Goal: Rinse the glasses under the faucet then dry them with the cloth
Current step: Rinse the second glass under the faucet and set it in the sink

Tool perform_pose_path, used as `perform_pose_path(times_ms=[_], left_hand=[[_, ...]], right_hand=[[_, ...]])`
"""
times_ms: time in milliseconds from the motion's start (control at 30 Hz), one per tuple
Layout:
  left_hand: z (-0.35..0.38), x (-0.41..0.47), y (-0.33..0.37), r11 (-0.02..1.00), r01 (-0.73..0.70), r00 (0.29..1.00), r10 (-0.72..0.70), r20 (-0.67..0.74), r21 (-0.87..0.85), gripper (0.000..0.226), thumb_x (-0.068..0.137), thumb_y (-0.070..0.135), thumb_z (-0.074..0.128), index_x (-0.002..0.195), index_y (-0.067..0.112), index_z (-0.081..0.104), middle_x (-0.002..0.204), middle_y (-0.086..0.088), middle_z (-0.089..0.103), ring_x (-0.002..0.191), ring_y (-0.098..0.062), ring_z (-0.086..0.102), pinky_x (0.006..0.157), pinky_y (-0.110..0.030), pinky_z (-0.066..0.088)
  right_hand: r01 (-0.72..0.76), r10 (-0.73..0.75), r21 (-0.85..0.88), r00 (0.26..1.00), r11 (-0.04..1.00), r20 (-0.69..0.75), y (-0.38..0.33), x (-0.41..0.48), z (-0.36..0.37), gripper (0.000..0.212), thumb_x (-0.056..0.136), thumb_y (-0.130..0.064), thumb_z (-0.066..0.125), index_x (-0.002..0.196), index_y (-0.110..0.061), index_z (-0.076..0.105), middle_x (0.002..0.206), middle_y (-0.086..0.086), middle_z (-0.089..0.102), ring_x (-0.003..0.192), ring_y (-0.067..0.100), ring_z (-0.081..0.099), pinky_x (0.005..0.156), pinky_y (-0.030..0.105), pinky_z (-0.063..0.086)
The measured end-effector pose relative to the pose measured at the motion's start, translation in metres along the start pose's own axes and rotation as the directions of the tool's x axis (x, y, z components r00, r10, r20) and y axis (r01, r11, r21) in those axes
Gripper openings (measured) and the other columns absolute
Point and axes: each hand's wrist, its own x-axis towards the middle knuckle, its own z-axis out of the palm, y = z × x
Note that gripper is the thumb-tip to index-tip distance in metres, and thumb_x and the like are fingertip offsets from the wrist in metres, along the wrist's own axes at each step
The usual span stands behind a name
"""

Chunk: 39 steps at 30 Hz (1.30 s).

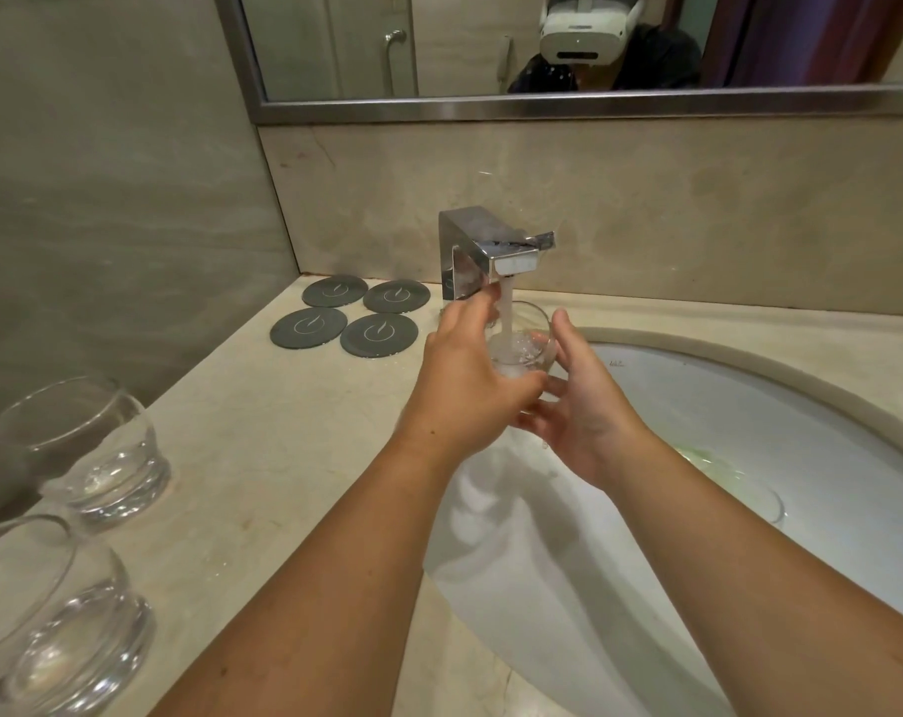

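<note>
Rinse | glass (pixel 523 340) under faucet (pixel 493 251) stream | we clasp it with left hand (pixel 465 375), right hand (pixel 578 406) cupping loosely | wet, slippery, fragile: we hold the thick base.

soft, even indoor light; arm shadows fall in the sink (pixel 827 406), edges bow (wide lens), near glasses (pixel 51 613) slightly blurred.
</note>
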Motion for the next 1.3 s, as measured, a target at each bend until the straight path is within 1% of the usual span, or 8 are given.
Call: perform_pose_path(times_ms=[100,267,433,533,733,867,1033,1300], left_hand=[[0.002,0.0,0.0,1.0,-0.018,1.0,0.018,-0.025,0.022,0.082,0.078,0.032,0.087,0.151,0.027,0.05,0.133,0.005,0.053,0.126,-0.023,0.053,0.107,-0.04,0.048],[-0.001,0.003,-0.006,1.0,0.011,0.998,-0.01,-0.055,0.016,0.093,0.079,0.028,0.088,0.16,0.027,0.042,0.145,0.005,0.054,0.135,-0.022,0.048,0.114,-0.039,0.044],[-0.005,0.002,-0.009,0.998,0.064,0.996,-0.065,0.066,0.015,0.111,0.078,0.04,0.093,0.167,0.032,0.026,0.157,0.006,0.044,0.147,-0.017,0.036,0.12,-0.035,0.036],[-0.004,0.003,-0.015,0.993,0.11,0.986,-0.113,0.124,0.032,0.1,0.081,0.043,0.091,0.163,0.027,0.035,0.16,0.002,0.047,0.15,-0.018,0.041,0.124,-0.04,0.037],[-0.007,0.002,-0.01,0.98,0.188,0.975,-0.177,0.135,-0.067,0.067,0.092,0.04,0.084,0.149,0.025,0.052,0.114,0.027,0.058,0.116,-0.005,0.061,0.079,0.001,0.039],[-0.009,0.001,-0.008,0.966,0.212,0.976,-0.2,0.088,-0.149,0.063,0.086,0.045,0.089,0.139,0.028,0.06,0.112,0.017,0.071,0.103,-0.007,0.074,0.089,-0.023,0.057],[-0.013,0.003,-0.005,0.988,0.154,0.987,-0.155,-0.037,-0.026,0.056,0.082,0.051,0.088,0.13,0.03,0.069,0.123,0.007,0.07,0.11,-0.01,0.069,0.096,-0.03,0.056],[-0.012,-0.001,0.008,0.974,0.182,0.983,-0.186,0.014,0.136,0.073,0.08,0.046,0.09,0.142,0.021,0.06,0.129,0.001,0.068,0.119,-0.017,0.065,0.088,-0.023,0.045]], right_hand=[[-0.023,0.023,-0.033,1.0,0.999,0.014,-0.001,0.0,0.001,0.06,0.09,-0.078,0.059,0.118,-0.029,0.079,0.125,0.015,0.076,0.103,0.036,0.074,0.108,0.055,0.055],[-0.008,0.009,-0.032,1.0,0.999,0.025,-0.001,-0.003,0.004,0.047,0.095,-0.064,0.065,0.119,-0.024,0.074,0.103,0.011,0.075,0.091,0.03,0.07,0.092,0.043,0.059],[-0.139,0.145,0.227,0.989,0.964,-0.009,0.0,-0.002,0.002,0.077,0.095,-0.067,0.063,0.142,-0.007,0.058,0.107,0.019,0.077,0.096,0.032,0.079,0.079,0.041,0.066],[-0.214,0.222,0.349,0.975,0.912,0.017,-0.004,-0.004,-0.002,0.077,0.097,-0.07,0.057,0.134,-0.002,0.066,0.108,0.025,0.077,0.087,0.035,0.079,0.069,0.04,0.067],[-0.3,0.283,0.42,0.953,0.857,0.103,-0.004,-0.003,-0.009,0.075,0.102,-0.069,0.043,0.127,-0.001,0.064,0.101,0.029,0.076,0.083,0.037,0.08,0.071,0.046,0.067],[-0.338,0.329,0.32,0.941,0.885,0.085,-0.001,-0.001,-0.01,0.084,0.099,-0.078,0.037,0.137,-0.006,0.056,0.108,0.028,0.074,0.093,0.044,0.078,0.082,0.052,0.063],[-0.205,0.22,0.184,0.973,0.961,-0.068,-0.003,0.001,-0.007,0.072,0.097,-0.078,0.047,0.13,-0.016,0.061,0.124,0.021,0.065,0.103,0.039,0.075,0.082,0.048,0.063],[-0.232,0.217,-0.067,0.96,0.97,-0.18,0.002,0.004,-0.01,0.063,0.097,-0.071,0.056,0.131,-0.017,0.056,0.113,0.015,0.056,0.093,0.035,0.068,0.078,0.045,0.064]])
